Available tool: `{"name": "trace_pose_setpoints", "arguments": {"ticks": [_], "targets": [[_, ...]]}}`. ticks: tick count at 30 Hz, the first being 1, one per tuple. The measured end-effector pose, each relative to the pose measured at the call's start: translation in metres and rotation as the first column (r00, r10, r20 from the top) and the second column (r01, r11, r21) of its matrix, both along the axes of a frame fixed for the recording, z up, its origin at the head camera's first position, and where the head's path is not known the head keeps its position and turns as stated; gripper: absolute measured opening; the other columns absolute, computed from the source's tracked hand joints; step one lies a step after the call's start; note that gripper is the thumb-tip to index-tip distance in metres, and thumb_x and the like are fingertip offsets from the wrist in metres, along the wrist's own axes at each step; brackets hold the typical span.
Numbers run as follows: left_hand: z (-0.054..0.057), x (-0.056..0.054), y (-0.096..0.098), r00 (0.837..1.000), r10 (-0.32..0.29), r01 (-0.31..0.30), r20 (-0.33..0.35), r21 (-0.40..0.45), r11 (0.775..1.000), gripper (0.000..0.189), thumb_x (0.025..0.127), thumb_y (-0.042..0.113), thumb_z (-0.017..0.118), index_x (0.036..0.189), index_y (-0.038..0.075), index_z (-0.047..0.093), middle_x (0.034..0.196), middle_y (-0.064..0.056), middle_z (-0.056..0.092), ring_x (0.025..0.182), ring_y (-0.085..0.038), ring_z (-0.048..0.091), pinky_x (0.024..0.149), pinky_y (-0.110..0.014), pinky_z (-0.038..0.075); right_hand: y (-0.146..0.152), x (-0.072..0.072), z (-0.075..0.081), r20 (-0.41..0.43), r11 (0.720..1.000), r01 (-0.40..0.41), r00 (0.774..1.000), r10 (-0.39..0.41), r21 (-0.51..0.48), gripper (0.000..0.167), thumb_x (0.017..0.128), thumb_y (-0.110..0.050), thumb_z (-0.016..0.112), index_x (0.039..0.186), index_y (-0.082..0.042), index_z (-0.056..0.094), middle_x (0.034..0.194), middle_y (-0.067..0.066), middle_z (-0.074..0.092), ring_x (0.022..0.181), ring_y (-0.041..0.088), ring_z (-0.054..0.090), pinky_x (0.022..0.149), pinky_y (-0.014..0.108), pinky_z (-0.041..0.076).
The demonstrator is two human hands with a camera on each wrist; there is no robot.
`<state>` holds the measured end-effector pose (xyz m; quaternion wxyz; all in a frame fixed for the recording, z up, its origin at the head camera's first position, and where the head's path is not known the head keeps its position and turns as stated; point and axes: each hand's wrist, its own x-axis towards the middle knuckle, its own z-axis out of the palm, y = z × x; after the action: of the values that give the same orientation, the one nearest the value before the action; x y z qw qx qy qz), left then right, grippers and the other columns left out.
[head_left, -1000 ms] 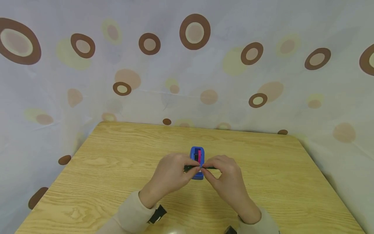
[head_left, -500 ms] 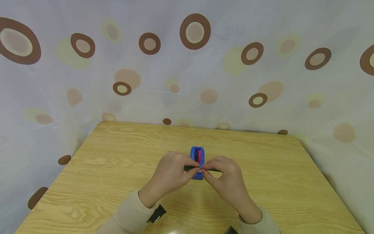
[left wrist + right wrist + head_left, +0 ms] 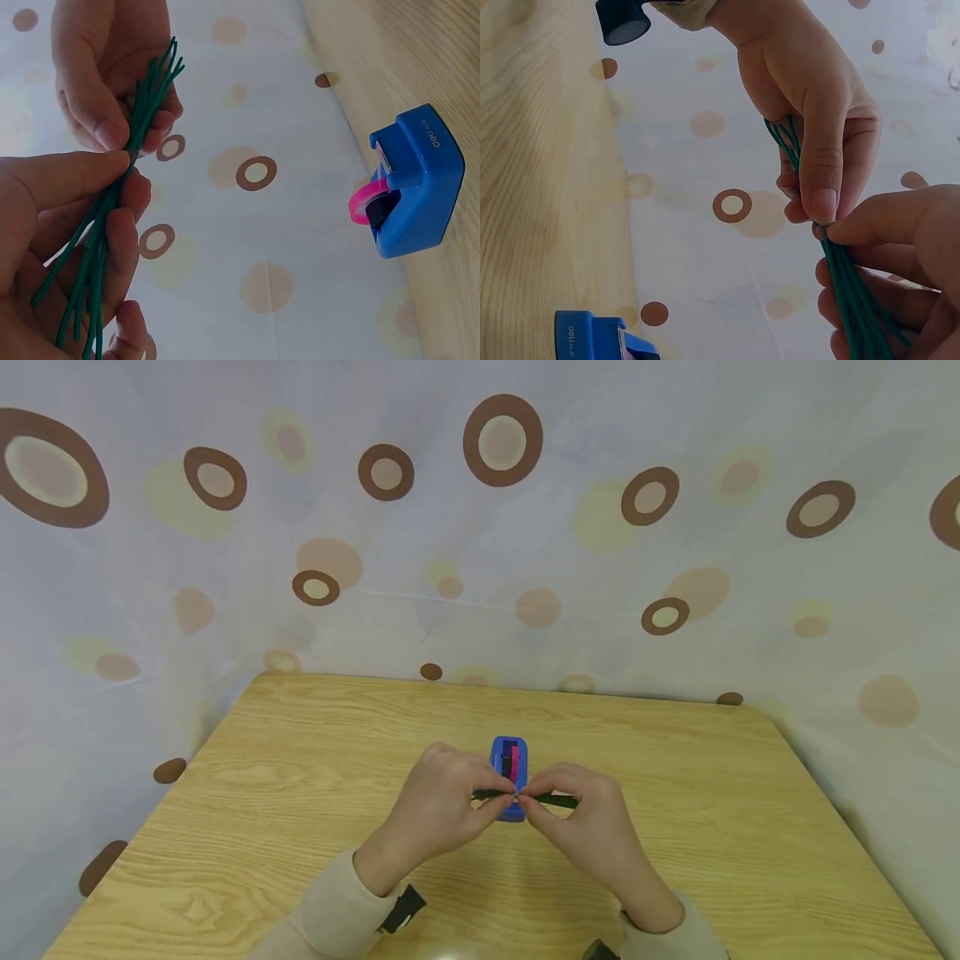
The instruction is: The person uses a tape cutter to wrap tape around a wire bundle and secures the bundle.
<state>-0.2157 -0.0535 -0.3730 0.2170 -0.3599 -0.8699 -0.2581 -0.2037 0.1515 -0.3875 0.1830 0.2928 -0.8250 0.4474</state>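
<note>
A bundle of thin green wires (image 3: 94, 255) runs between both hands, held above the table. My left hand (image 3: 438, 797) pinches it between thumb and fingers, and in the left wrist view the strands fan out across that palm. Close beside those fingertips, my right hand (image 3: 588, 827) pinches the bundle too, with loose wire ends showing past its fingers. A small pale band seems to lie on the wires where the fingertips meet; its material is hard to tell. Just beyond the hands stands a blue tape dispenser (image 3: 439, 187) with a pink ring (image 3: 366, 201) in it.
The wooden table (image 3: 337, 735) spreads out on both sides of the hands. Behind it hangs a pale cloth (image 3: 420, 543) patterned with brown circles. Black devices are strapped at both wrists, including the left one (image 3: 405, 908).
Both hands keep their pinch near the same spot. The right hand has shifted slightly right, and more of the green bundle shows behind its fingers. The head view has moved a little.
</note>
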Motion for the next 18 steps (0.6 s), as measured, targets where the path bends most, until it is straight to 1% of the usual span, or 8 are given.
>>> {"name": "trace_pose_setpoints", "arguments": {"ticks": [2, 6, 8, 11, 14, 18], "targets": [[-0.0003, 0.0006, -0.0003, 1.0, -0.001, 0.001, -0.017, -0.013, 1.0, 0.004, 0.082, 0.024, 0.082, 0.085, 0.022, 0.081, 0.084, 0.012, 0.073, 0.072, -0.001, 0.065, 0.074, -0.034, 0.045, 0.001, -0.0004, 0.0007, 0.038, 1.0, -0.003, 0.999, 0.003, 0.002, 0.018, 0.08, 0.0, 0.08, 0.085, -0.016, 0.075, 0.087, -0.008, 0.071, 0.079, 0.009, 0.066, 0.07, 0.034, 0.057], [0.001, 0.0017, 0.0, 0.999, -0.006, 0.005, -0.051, -0.029, 1.0, 0.005, 0.081, 0.025, 0.083, 0.086, 0.023, 0.081, 0.085, 0.013, 0.073, 0.075, -0.001, 0.066, 0.076, -0.033, 0.044, 0.0031, -0.0012, 0.0031, 0.134, 1.0, -0.005, 0.991, 0.005, 0.003, 0.015, 0.083, -0.005, 0.079, 0.087, -0.018, 0.075, 0.086, -0.009, 0.07, 0.079, 0.008, 0.066, 0.071, 0.034, 0.057], [0.0015, 0.0019, 0.0001, 0.998, -0.008, 0.006, -0.065, -0.032, 0.999, 0.006, 0.081, 0.025, 0.083, 0.085, 0.023, 0.081, 0.085, 0.013, 0.073, 0.076, -0.001, 0.066, 0.076, -0.033, 0.044, 0.0039, -0.0018, 0.004, 0.194, 1.0, -0.011, 0.981, 0.012, -0.002, 0.012, 0.084, -0.007, 0.079, 0.088, -0.018, 0.075, 0.087, -0.01, 0.071, 0.081, 0.008, 0.068, 0.074, 0.031, 0.057], [0.0018, 0.0022, 0.0002, 0.997, -0.014, 0.012, -0.077, -0.031, 0.999, 0.006, 0.08, 0.024, 0.084, 0.085, 0.023, 0.081, 0.085, 0.013, 0.073, 0.076, -0.001, 0.065, 0.076, -0.032, 0.043, 0.0049, -0.0023, 0.0053, 0.262, 1.0, -0.029, 0.964, 0.031, -0.011, 0.008, 0.086, -0.009, 0.078, 0.091, -0.016, 0.075, 0.089, -0.009, 0.072, 0.084, 0.01, 0.069, 0.076, 0.029, 0.056], [0.0013, 0.0021, 0.0003, 0.997, -0.019, 0.017, -0.079, -0.027, 0.999, 0.006, 0.08, 0.024, 0.084, 0.085, 0.023, 0.081, 0.084, 0.013, 0.073, 0.075, -0.002, 0.065, 0.073, -0.031, 0.044, 0.0053, -0.0023, 0.006, 0.292, 0.999, -0.043, 0.955, 0.045, -0.011, 0.007, 0.087, -0.01, 0.077, 0.092, -0.015, 0.076, 0.089, -0.009, 0.072, 0.085, 0.01, 0.069, 0.076, 0.028, 0.056], [0.0004, 0.0018, 0.0002, 0.998, -0.028, 0.028, -0.057, -0.013, 1.0, 0.007, 0.08, 0.022, 0.084, 0.087, 0.022, 0.082, 0.084, 0.012, 0.073, 0.073, -0.002, 0.065, 0.073, -0.031, 0.047, 0.0057, -0.0018, 0.0061, 0.291, 0.999, -0.046, 0.955, 0.049, -0.015, 0.006, 0.087, -0.01, 0.077, 0.091, -0.014, 0.076, 0.089, -0.01, 0.072, 0.085, 0.01, 0.069, 0.076, 0.027, 0.056]]}}
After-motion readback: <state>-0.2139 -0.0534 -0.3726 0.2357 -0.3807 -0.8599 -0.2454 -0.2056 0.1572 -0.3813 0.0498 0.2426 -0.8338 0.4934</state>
